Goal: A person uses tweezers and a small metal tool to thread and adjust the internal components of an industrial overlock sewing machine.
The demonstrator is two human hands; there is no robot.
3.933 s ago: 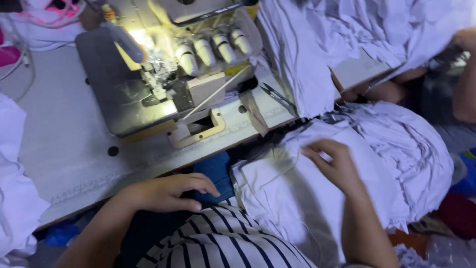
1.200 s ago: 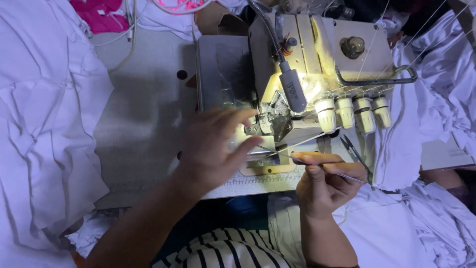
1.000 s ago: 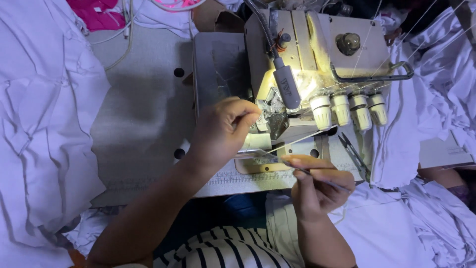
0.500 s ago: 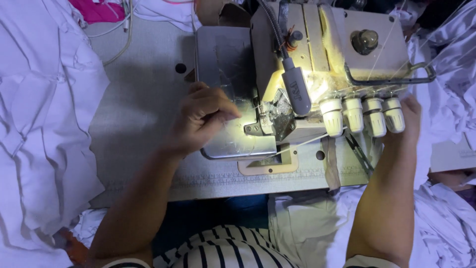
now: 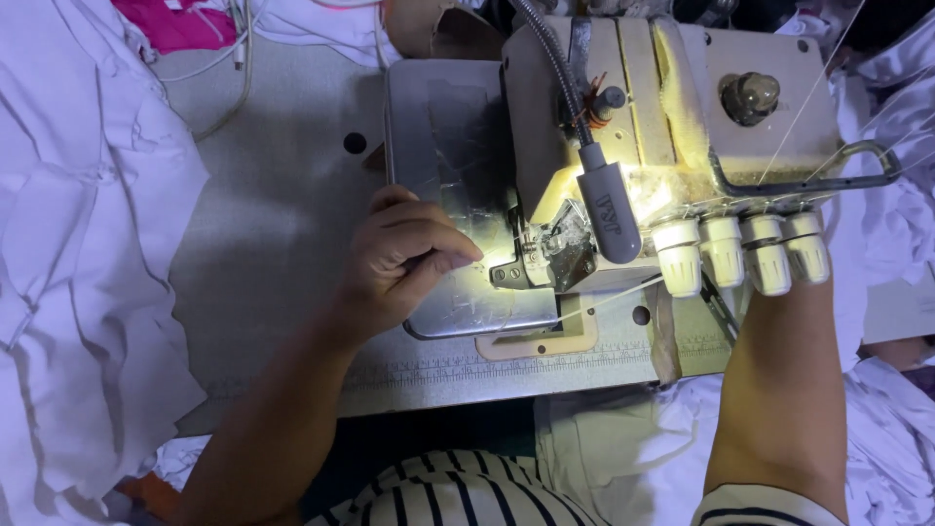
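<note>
Thread [image 5: 612, 295] ran slack from needle area of serger [image 5: 623, 166] across its plate. Left hand [image 5: 404, 258] pinched closed at thread end, prob. mid-threading. Right hand hidden behind tension knobs [image 5: 740, 255]; grip can't tell. No fabric under foot yet.

This was a garment sewing workshop: an overlock machine [image 5: 662, 166] filled the upper centre, with heaps of white cloth [image 5: 78, 273] at left and right.

A cream-coloured metal sewing machine [image 5: 672, 127] with four white tension knobs [image 5: 740, 255] stands on a pale grey table [image 5: 282, 224]. White cloth heaps [image 5: 78, 244] lie at the left, a bit of pink fabric [image 5: 170, 21] lies further back, and the person's shirt [image 5: 458, 497] looks black-and-white striped.
</note>
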